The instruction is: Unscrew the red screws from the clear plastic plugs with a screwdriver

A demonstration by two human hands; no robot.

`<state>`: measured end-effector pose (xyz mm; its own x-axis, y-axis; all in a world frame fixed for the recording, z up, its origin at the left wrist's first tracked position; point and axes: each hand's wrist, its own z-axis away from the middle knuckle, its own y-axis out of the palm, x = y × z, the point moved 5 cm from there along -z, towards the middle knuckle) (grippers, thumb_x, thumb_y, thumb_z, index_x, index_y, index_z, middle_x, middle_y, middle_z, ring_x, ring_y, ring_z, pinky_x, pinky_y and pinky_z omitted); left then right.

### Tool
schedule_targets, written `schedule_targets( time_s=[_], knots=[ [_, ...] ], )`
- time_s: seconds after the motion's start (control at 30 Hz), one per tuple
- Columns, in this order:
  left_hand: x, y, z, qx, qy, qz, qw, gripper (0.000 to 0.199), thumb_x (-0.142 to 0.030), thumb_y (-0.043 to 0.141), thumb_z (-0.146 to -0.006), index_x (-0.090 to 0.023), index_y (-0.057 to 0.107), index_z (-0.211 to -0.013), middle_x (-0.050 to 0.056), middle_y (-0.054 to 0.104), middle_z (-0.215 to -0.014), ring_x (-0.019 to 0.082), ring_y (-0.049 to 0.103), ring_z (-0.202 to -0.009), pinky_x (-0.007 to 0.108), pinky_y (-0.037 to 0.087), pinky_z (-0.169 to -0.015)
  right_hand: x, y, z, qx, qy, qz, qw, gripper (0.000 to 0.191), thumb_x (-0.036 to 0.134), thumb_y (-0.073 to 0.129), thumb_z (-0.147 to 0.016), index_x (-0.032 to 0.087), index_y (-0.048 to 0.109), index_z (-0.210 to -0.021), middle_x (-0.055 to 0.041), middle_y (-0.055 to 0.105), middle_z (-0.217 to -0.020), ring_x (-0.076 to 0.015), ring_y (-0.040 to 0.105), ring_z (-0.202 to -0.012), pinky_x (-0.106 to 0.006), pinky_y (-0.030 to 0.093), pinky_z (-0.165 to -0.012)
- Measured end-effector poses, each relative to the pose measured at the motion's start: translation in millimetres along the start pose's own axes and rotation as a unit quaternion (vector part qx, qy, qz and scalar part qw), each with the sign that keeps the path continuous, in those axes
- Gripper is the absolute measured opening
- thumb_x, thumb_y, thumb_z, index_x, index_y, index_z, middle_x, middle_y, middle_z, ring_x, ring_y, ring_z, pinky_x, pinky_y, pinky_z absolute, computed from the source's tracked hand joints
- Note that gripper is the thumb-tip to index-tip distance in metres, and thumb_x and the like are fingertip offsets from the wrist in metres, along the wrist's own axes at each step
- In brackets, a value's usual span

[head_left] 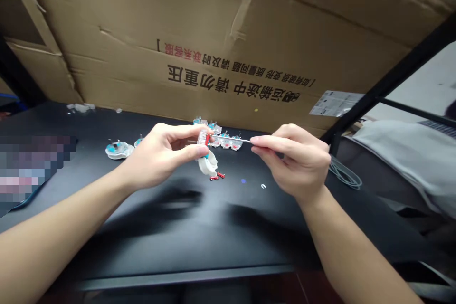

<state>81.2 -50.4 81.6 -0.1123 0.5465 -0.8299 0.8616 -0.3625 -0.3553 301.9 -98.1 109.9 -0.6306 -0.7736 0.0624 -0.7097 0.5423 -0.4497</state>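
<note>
Two parts are pinched: clear plastic piece (pixel 203 138) in left hand (pixel 156 154), metal rod (pixel 231 138) in right hand (pixel 294 161); a slip risks dropping either.

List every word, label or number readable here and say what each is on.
"运输途中 请勿重压": large black print, upside down, on the cardboard box.
"质量问题 请及时": smaller black print, upside down, on the same box; the rest of that line is too small to read.
Red characters on the box: too blurred to read.
White label on the box: too small to read.
</note>
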Motion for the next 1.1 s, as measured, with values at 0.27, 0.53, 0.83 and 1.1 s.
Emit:
schedule_targets(
  time_s=[0.27,0.53,0.83,1.1],
  knots=[
    [1,4.1,-1,-0.023,-0.012,0.047,0.999,0.024,-0.037,0.073,-0.086,-0.022,0.076,-0.105,0.002,0.076,-0.100,0.021,0.071,-0.093,0.026,0.056,-0.085,-16,3,3,-0.037,0.133,-0.166,0.976,0.020,0.023,0.071,-0.086,0.027,0.063,-0.104,-0.0003,0.062,-0.089,-0.0146,0.064,-0.075,-0.029,0.053,-0.064],
    [3,-0.3,0,-0.042,-0.004,0.030,0.999,0.026,-0.037,0.074,-0.086,-0.021,0.076,-0.106,0.003,0.076,-0.104,0.021,0.071,-0.094,0.027,0.056,-0.086,-17,7,5,-0.011,0.144,-0.158,0.977,0.023,0.022,0.065,-0.092,0.030,0.055,-0.111,0.0019,0.059,-0.081,-0.0132,0.063,-0.065,-0.027,0.050,-0.054],
    [3,-3.7,-1,-0.061,0.007,0.028,0.998,0.028,-0.036,0.074,-0.085,-0.019,0.076,-0.108,0.002,0.075,-0.100,0.020,0.069,-0.092,0.026,0.055,-0.086,-13,9,6,-0.010,0.118,-0.148,0.982,0.031,0.019,0.066,-0.089,0.031,0.051,-0.112,0.0017,0.059,-0.085,-0.0136,0.063,-0.068,-0.027,0.049,-0.052],
    [4,-5.0,0,-0.056,0.003,0.010,0.998,0.028,-0.037,0.074,-0.084,-0.020,0.075,-0.107,0.002,0.074,-0.101,0.020,0.067,-0.091,0.028,0.055,-0.087,-16,12,6,0.010,0.160,-0.175,0.972,0.030,0.022,0.066,-0.088,0.030,0.048,-0.111,0.0023,0.057,-0.086,-0.0125,0.059,-0.065,-0.027,0.049,-0.055]
  ],
)
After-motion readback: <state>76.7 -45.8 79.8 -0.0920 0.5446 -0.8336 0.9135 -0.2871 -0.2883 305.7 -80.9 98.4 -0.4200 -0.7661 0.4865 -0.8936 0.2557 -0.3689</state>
